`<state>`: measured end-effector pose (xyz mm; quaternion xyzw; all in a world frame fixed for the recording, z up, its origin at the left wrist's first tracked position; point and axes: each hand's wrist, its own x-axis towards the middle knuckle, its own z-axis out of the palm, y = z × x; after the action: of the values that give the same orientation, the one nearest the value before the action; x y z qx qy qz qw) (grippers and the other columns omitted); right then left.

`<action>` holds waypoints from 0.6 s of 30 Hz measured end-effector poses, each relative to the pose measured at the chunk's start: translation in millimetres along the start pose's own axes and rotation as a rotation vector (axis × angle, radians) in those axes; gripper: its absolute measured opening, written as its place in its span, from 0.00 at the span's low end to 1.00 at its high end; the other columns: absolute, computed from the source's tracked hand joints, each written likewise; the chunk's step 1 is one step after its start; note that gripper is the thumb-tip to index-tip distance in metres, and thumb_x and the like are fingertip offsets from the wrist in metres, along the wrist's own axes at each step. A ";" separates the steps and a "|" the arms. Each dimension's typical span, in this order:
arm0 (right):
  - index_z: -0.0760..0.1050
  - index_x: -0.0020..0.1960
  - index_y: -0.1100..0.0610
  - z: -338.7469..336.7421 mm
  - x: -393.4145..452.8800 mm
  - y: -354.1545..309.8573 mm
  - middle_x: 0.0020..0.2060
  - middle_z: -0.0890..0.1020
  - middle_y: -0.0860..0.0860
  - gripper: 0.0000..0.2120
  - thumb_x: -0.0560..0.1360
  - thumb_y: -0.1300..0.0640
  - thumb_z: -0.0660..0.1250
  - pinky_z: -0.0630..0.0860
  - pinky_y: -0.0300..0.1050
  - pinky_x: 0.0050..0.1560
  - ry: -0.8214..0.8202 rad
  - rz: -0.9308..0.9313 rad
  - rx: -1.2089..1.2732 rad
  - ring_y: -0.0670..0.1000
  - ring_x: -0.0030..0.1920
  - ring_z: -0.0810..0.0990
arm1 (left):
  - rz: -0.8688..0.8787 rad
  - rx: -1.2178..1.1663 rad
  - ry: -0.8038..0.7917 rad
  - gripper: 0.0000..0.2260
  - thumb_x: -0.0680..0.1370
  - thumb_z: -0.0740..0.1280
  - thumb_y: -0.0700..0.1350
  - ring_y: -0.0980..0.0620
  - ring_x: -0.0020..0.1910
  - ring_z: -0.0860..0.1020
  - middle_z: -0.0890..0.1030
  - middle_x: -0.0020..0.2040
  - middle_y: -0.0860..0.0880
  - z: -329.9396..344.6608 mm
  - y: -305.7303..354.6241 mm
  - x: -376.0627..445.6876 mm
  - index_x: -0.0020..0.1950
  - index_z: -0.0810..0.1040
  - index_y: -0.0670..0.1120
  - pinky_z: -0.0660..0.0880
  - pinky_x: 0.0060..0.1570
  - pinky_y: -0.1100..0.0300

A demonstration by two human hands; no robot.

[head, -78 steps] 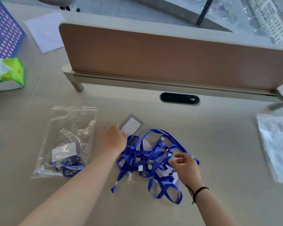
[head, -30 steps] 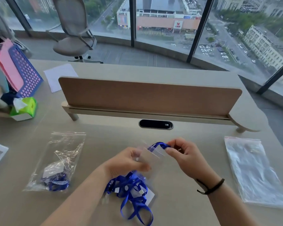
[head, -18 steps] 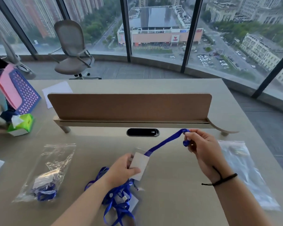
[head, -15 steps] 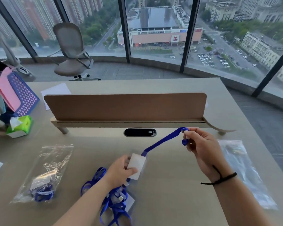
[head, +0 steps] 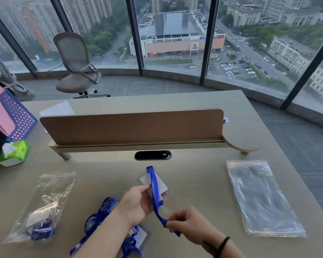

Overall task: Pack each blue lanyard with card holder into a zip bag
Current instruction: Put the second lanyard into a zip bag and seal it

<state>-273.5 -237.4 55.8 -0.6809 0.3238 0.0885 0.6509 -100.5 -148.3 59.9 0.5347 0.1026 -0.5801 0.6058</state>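
Midway through a packing job at a window-side bench point(head: 194, 183), a person wound one blue lanyard point(head: 154, 190) around its card holder point(head: 161, 185) before bagging it. The left hand point(head: 136, 202) gripped the card holder between thumb and curled fingers, holding it tilted just above the bench, while the strap ran up over the holder's top edge and down across its face. The right hand point(head: 185, 225) pinched the strap's lower end between thumb and fingertips, just below and to the right of the holder.

Only one set appeared finished: a filled zip bag point(head: 41, 207) lay on the left of the bench with a lanyard and card holder bunched at its bottom end; whether its seal was pressed closed could not be told. A stack of empty zip bags point(head: 259, 202) lay flat on the right, well apart from both hands, none yet picked up.

Beneath the left forearm, a tangled heap of lanyards point(head: 108, 220) with their holders still waited on the bench; how many could not be counted. Judged from this, the job was in its early part: the set in hand needed its strap gathered, a bag fetched and opened, the bundle slid in and sealed, and then the heap worked through in the same way.
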 end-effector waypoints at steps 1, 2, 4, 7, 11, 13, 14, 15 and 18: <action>0.84 0.36 0.53 5.1 4.1 6.9 0.30 0.82 0.49 0.05 0.69 0.57 0.70 0.73 0.39 0.37 0.012 0.054 -0.021 0.46 0.31 0.76 | -0.002 -0.013 -0.031 0.17 0.82 0.56 0.41 0.37 0.55 0.80 0.79 0.62 0.32 -1.0 2.2 -1.8 0.65 0.76 0.34 0.75 0.60 0.46; 0.84 0.36 0.54 9.3 7.1 11.7 0.30 0.82 0.48 0.05 0.69 0.57 0.69 0.73 0.39 0.36 0.034 0.092 -0.023 0.46 0.30 0.76 | -0.001 -0.023 -0.052 0.17 0.82 0.56 0.41 0.37 0.55 0.80 0.79 0.62 0.33 -2.5 4.8 -4.2 0.66 0.75 0.34 0.74 0.61 0.45; 0.84 0.36 0.55 14.0 8.9 17.0 0.29 0.82 0.49 0.05 0.68 0.57 0.69 0.73 0.40 0.36 0.083 0.135 -0.010 0.46 0.29 0.76 | -0.001 -0.012 -0.083 0.17 0.83 0.55 0.42 0.39 0.54 0.82 0.81 0.61 0.35 -6.0 8.8 -5.9 0.67 0.74 0.36 0.77 0.57 0.47; 0.83 0.33 0.52 15.4 7.0 17.5 0.29 0.83 0.49 0.06 0.66 0.55 0.69 0.73 0.41 0.36 0.137 0.173 -0.023 0.46 0.30 0.76 | -0.002 0.089 -0.100 0.16 0.84 0.56 0.42 0.41 0.51 0.83 0.83 0.57 0.37 -11.5 10.6 -11.0 0.66 0.76 0.37 0.80 0.47 0.51; 0.81 0.36 0.54 15.0 6.2 9.0 0.29 0.81 0.49 0.06 0.71 0.58 0.68 0.69 0.36 0.31 0.243 0.170 -0.080 0.45 0.27 0.73 | -0.027 0.257 -0.152 0.17 0.83 0.58 0.44 0.42 0.49 0.82 0.83 0.52 0.38 -24.4 13.8 -18.1 0.64 0.78 0.37 0.79 0.53 0.47; 0.80 0.36 0.53 15.5 7.0 5.1 0.26 0.79 0.48 0.07 0.72 0.57 0.68 0.67 0.35 0.28 0.316 0.138 -0.109 0.44 0.25 0.70 | -0.063 0.264 -0.212 0.17 0.82 0.60 0.44 0.41 0.51 0.80 0.82 0.52 0.38 -31.6 14.9 -17.4 0.63 0.79 0.36 0.72 0.65 0.40; 0.80 0.36 0.53 16.7 7.9 3.4 0.25 0.79 0.48 0.07 0.72 0.57 0.68 0.67 0.35 0.28 0.348 0.129 -0.113 0.45 0.25 0.70 | -0.085 0.265 -0.257 0.16 0.81 0.61 0.44 0.41 0.50 0.79 0.82 0.51 0.38 -33.6 15.4 -18.1 0.62 0.80 0.36 0.69 0.68 0.39; 0.81 0.36 0.53 18.2 8.2 0.7 0.24 0.79 0.48 0.06 0.71 0.56 0.68 0.68 0.36 0.28 0.375 0.125 -0.105 0.45 0.25 0.70 | -0.109 0.274 -0.302 0.16 0.80 0.62 0.44 0.42 0.49 0.79 0.81 0.50 0.39 -34.9 15.1 -18.5 0.61 0.81 0.36 0.68 0.68 0.39; 0.80 0.33 0.54 23.0 9.2 -8.7 0.24 0.80 0.49 0.06 0.69 0.56 0.70 0.70 0.41 0.31 0.423 0.105 -0.073 0.48 0.27 0.72 | -0.174 0.318 -0.390 0.14 0.77 0.65 0.42 0.43 0.49 0.80 0.83 0.51 0.39 -33.5 13.4 -22.0 0.57 0.83 0.37 0.74 0.61 0.42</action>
<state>-254.7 -219.2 54.8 -0.6898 0.4848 -0.0110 0.5376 -79.6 -112.8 69.8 0.4906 -0.0631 -0.7309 0.4703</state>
